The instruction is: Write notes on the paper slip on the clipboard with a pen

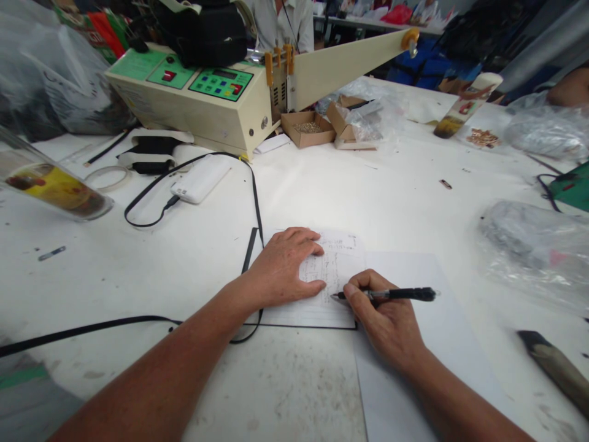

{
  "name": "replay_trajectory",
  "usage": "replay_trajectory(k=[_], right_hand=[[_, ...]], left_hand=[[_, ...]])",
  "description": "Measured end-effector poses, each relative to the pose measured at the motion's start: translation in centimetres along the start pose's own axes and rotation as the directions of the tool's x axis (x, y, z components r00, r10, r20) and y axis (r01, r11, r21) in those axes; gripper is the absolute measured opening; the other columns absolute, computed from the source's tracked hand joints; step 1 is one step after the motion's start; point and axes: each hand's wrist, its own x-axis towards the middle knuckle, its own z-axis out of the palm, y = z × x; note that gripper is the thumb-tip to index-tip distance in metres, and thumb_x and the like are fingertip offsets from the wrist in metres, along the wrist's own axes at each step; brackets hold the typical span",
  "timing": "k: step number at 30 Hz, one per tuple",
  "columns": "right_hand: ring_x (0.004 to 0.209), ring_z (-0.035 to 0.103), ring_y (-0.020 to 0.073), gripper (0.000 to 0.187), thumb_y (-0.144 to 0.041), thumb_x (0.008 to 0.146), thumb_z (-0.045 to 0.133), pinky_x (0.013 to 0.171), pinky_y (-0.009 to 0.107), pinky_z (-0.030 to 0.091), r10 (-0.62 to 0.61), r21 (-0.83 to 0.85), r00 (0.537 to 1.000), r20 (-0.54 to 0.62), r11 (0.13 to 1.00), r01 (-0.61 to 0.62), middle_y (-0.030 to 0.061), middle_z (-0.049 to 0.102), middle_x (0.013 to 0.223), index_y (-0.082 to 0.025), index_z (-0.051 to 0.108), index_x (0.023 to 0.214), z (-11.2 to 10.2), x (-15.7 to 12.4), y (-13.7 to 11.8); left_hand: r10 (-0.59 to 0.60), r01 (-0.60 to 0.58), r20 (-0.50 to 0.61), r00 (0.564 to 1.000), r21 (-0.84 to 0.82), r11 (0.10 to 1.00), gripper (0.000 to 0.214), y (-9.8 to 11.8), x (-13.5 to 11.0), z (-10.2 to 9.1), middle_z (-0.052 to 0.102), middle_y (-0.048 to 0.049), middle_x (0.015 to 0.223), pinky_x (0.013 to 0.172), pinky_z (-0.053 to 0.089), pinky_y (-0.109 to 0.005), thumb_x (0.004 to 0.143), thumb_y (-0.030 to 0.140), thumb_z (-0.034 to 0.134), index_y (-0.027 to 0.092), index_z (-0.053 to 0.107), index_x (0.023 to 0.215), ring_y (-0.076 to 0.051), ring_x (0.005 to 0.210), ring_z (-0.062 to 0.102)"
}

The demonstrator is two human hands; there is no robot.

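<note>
My left hand (285, 264) lies flat, fingers stretched, on a small ruled sheet of paper (338, 258) with handwriting, pinning it to the white table (368, 196). My right hand (391, 322) is closed round a black pen (405, 294), whose tip touches the sheet just right of my left thumb. A larger blank white sheet (442, 325) lies under my right hand. A black strap (251, 245) runs under the small sheet and past my left forearm.
A cream machine (207, 101) with green control panels and a long arm stands at the back. Nearby are a white power bank (200, 181), cardboard boxes (308, 129) of small parts, plastic bags (538, 245), a clear tube (50, 184), and a person's torso (285, 21).
</note>
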Motion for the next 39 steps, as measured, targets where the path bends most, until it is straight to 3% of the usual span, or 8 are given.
replay_trajectory(k=[39], right_hand=[[0.06, 0.048, 0.0152, 0.029, -0.039, 0.1, 0.058, 0.058, 0.03, 0.037, -0.009, -0.014, 1.0, -0.002, 1.0, 0.009, -0.0028, 0.053, 0.063, -0.022, 0.059, 0.076, -0.08, 0.02, -0.03]], left_hand=[[-0.008, 0.008, 0.004, 1.0, -0.007, 1.0, 0.047, 0.1, 0.08, -0.06, 0.061, -0.008, 0.142, 0.118, 0.039, -0.052, 0.073, 0.039, 0.086, 0.024, 0.066, 0.113, -0.033, 0.137, 0.049]])
